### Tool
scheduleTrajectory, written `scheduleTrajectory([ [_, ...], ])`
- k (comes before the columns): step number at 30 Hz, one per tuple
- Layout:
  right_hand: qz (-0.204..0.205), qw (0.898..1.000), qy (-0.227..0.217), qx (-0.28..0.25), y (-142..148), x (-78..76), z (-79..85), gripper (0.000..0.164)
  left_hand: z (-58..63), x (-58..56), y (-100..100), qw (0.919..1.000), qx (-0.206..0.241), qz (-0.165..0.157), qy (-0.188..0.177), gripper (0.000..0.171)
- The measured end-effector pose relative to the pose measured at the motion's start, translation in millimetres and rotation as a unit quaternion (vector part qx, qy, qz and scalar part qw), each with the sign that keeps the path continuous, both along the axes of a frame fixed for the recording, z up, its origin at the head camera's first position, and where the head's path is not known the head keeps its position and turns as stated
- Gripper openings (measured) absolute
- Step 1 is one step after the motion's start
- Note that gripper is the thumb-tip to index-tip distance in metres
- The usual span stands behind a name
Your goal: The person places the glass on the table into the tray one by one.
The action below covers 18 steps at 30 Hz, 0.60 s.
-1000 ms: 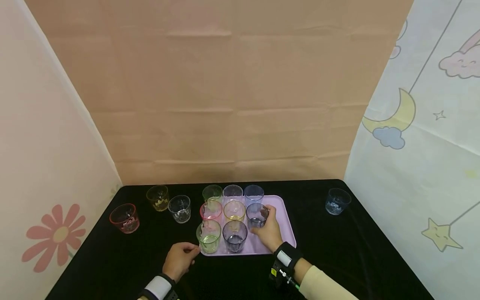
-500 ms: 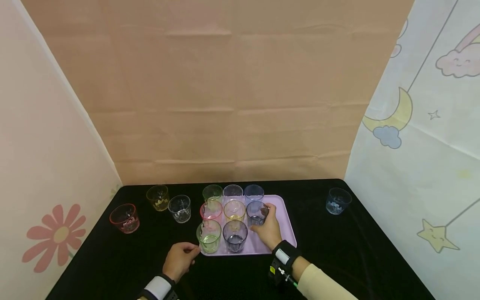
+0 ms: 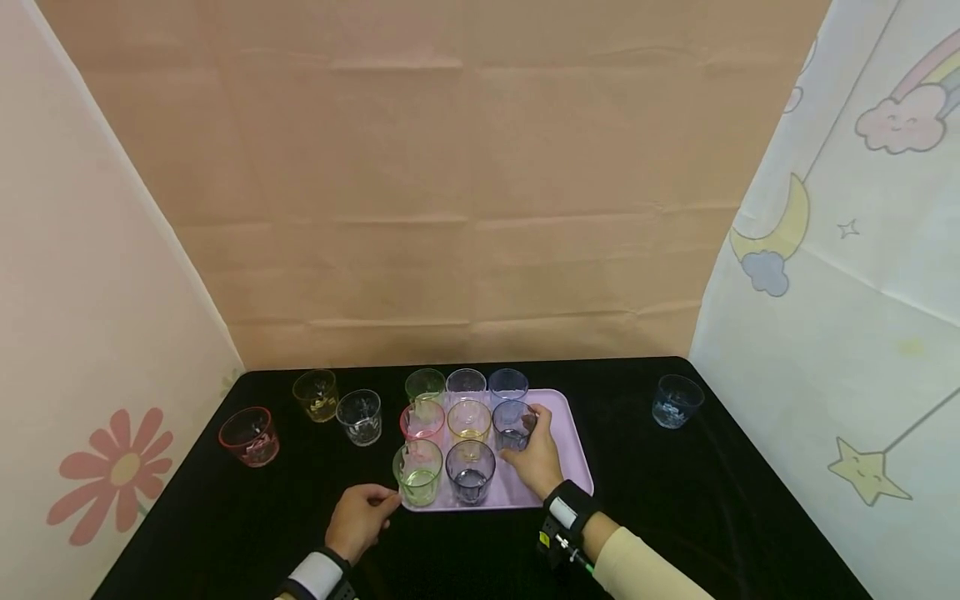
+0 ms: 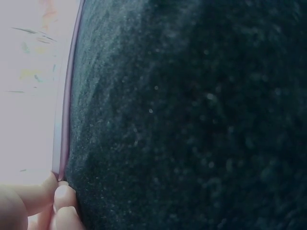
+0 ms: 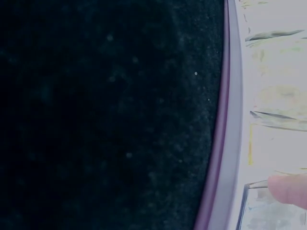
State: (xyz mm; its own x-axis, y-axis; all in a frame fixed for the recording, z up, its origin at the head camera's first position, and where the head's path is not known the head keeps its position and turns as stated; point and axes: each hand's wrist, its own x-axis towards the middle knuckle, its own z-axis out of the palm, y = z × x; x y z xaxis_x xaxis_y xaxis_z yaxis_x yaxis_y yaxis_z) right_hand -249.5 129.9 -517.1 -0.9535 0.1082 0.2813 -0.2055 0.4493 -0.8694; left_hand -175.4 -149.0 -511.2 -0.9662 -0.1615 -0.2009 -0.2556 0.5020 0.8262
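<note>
In the head view, a lilac tray [image 3: 562, 450] bears several tinted drinking glasses set in rows. My right hand [image 3: 538, 458] grips a bluish glass [image 3: 512, 435] at the right end of the middle row. Left of it stand a yellow-rimmed glass [image 3: 469, 422] and a pink-rimmed one [image 3: 422, 423]. A green glass [image 3: 418, 475] and a greyish-purple glass [image 3: 470, 475] fill the front row. My left hand [image 3: 360, 518] pinches the tray's front left corner; the left wrist view shows thumb and fingertips [image 4: 62, 194] on its rim. Only one finger [image 5: 290, 188] of the right hand shows in its wrist view.
On the black tabletop [image 3: 637, 533] to the left stand a red glass [image 3: 251, 440], an amber glass [image 3: 317, 398] and a clear glass [image 3: 360, 419]. A lone bluish glass [image 3: 675, 404] stands at the far right. Hung sheets enclose the table's back and sides.
My right hand has shifted the bluish glass slightly back, closer to the rear row. My left hand keeps its place on the tray corner. The patterned sheet on the right has swayed left.
</note>
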Motion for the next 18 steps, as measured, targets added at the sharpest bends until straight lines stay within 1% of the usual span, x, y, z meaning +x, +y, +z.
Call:
scheduleTrajectory([
  [3, 0.001, 1.0, 0.017, 0.005, -0.7, 2.6, 1.4, 0.084, 0.0, -0.1, 0.0, 1.0, 0.0, -0.002, -0.002, 0.012],
  [4, -0.002, 1.0, 0.024, 0.013, -1.2, 3.4, 1.6, 0.084, 0.0, -0.2, -0.1, 1.0, 0.0, -0.002, -0.003, 0.012],
  [7, -0.003, 0.999, 0.033, 0.019, -1.9, 4.8, 1.7, 0.083, -0.2, -0.3, -0.4, 1.0, 0.001, -0.004, -0.001, 0.012],
  [10, 0.0, 1.0, 0.022, 0.014, -1.0, 3.7, 0.2, 0.083, -0.7, -0.2, -0.6, 1.0, -0.001, -0.005, 0.004, 0.012],
  [13, 0.006, 1.0, -0.003, 0.005, 1.4, 1.3, -3.1, 0.086, -1.4, -0.4, -1.1, 1.0, -0.002, -0.004, 0.006, 0.011],
  [18, 0.015, 0.999, -0.036, 0.0, 3.9, 1.5, -5.3, 0.099, -0.2, -0.5, -1.5, 1.0, 0.0, -0.003, 0.002, 0.01],
])
